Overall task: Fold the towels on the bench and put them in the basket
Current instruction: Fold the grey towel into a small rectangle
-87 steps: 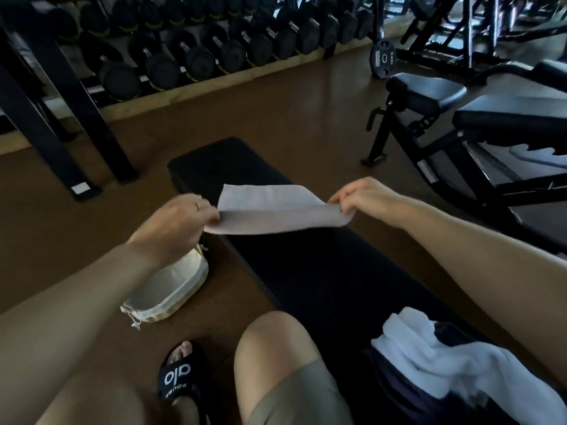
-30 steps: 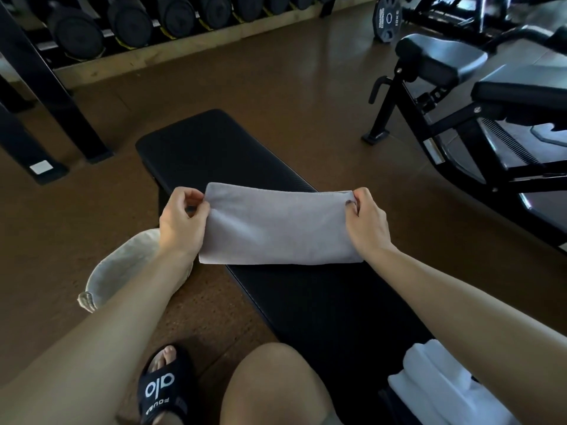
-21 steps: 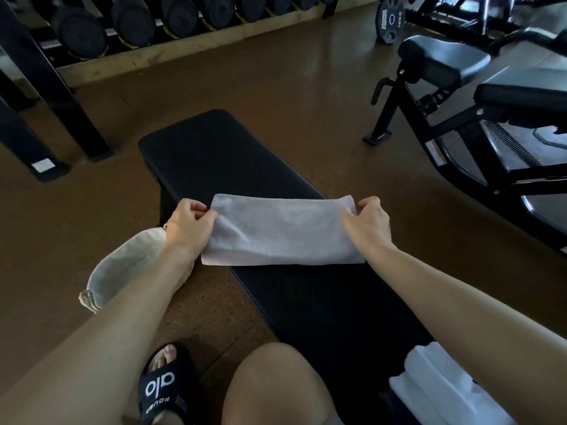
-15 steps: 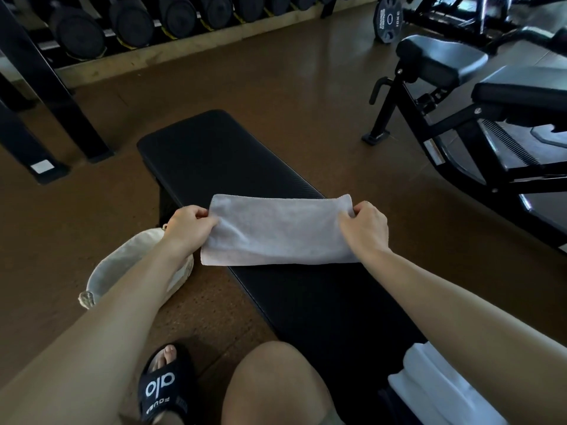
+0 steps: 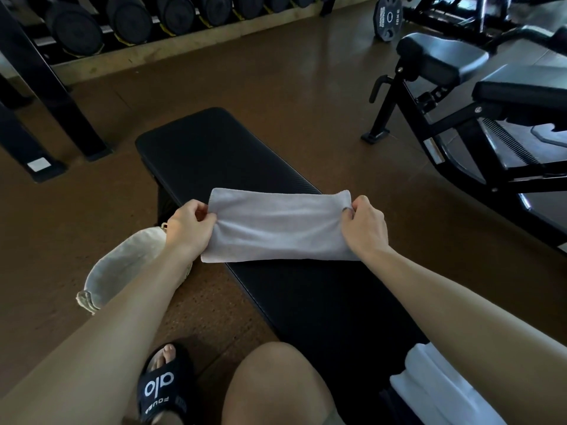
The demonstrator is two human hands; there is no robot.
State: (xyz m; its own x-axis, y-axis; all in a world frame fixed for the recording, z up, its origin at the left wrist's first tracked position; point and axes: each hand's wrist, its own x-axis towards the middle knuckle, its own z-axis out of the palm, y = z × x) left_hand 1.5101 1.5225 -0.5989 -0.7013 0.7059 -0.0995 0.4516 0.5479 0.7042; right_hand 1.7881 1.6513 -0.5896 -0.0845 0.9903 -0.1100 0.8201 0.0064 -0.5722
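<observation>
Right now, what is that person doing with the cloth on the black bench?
A person sits on a black gym bench, folding towels. The left hand and the right hand each pinch one short end of a grey towel, folded into a long strip and stretched across the bench. A pale fabric basket waits on the floor to the left, partly behind the left arm. A white towel lies near the person's lap, waiting its turn.

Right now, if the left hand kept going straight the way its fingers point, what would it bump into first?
The left hand points rightward along the grey towel it pinches, so past that it would probably meet the right hand.
</observation>
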